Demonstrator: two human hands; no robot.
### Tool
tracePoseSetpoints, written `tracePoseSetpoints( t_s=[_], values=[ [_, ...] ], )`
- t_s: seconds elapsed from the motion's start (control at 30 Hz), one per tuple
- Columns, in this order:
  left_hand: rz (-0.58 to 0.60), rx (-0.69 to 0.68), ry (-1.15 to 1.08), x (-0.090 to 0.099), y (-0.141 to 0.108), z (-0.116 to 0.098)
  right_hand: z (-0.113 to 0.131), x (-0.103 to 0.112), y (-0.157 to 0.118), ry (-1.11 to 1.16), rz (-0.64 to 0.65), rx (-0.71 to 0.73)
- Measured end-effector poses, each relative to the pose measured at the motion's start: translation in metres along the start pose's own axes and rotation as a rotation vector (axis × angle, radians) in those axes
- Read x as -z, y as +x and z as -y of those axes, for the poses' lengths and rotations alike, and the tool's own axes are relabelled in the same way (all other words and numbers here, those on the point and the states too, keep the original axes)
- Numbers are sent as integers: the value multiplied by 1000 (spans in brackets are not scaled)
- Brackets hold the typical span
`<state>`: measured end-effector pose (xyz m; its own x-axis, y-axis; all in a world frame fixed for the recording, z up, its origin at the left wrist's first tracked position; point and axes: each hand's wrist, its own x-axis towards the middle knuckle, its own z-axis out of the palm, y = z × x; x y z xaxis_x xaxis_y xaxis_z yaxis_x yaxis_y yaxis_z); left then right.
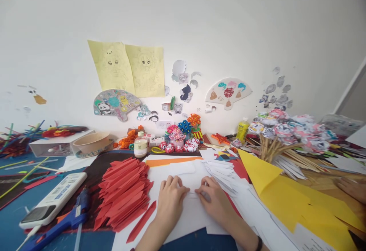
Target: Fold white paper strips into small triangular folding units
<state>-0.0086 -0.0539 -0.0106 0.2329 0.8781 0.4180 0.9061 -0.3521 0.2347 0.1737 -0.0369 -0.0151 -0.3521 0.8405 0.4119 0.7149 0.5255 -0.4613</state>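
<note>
My left hand (171, 197) and my right hand (214, 198) face each other over white sheets (196, 218). Thumb and fingers of both are pinched on a small piece of white paper (192, 195), one hand at each end; its exact shape is hard to make out against the white below. Left of my left hand lies a large heap of red folded paper pieces (124, 192), with a single red folded strip (141, 221) apart from it. Beyond my right hand is a pile of white folded paper pieces (221, 173).
Yellow paper (311, 205) covers the right side, near another person's hand (353, 188). A blue glue gun (78, 211) and white corded device (54, 199) lie left. Toward the wall stand a small bottle (140, 146), craft flowers (175, 135) and a paper-flower bunch (286, 131).
</note>
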Motion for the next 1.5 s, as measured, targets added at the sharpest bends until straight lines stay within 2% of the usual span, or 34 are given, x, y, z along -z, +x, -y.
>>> tracePoseSetpoints(
  t_s=[0.17,0.33,0.53,0.73,1.03,1.27,1.5],
  values=[
    [-27,-64,-25,6,0,-3,0,-2,1,-21,-8,-1],
    [7,-99,-59,4,2,-7,0,-4,1,-28,-22,-5],
    [30,-15,-110,-2,4,-7,2,-3,4,-2,-44,-28],
    [41,45,-132,0,6,-1,-3,-5,7,65,-50,-92],
    [35,-10,-119,2,6,4,-6,-4,7,91,-30,-95],
    [74,-161,-45,7,5,7,-6,-1,7,99,-26,-79],
    [55,-102,-140,4,8,7,-7,-3,7,107,-25,-70]
  ],
)
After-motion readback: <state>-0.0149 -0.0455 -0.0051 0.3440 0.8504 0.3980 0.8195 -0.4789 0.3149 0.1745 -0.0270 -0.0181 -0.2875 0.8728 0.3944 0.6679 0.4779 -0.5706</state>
